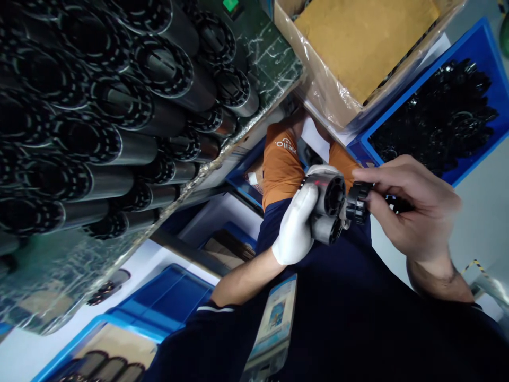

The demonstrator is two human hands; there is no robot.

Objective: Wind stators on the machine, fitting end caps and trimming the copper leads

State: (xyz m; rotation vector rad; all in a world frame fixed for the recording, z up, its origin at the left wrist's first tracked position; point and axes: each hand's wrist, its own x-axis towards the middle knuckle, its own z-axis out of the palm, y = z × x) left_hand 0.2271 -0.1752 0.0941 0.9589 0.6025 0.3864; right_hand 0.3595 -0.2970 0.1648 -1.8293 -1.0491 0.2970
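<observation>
My left hand [299,220], in a white glove, is wrapped round two short dark metal cylinders [323,193], their open ends turned right. Black slotted rims line those ends. My bare right hand [413,204] pinches a black toothed plastic ring [358,202] between thumb and fingers, close beside the cylinders' open ends. Whether the ring touches them I cannot tell. Another small black part [398,204] shows under the curled fingers of my right hand.
Many similar cylinders [137,146] stand on the green worktop [274,58] at left. A blue bin [417,93] of black plastic parts sits at upper right, beside a plastic-lined carton [332,98]. Another blue bin [95,323] with cylinders is at lower left.
</observation>
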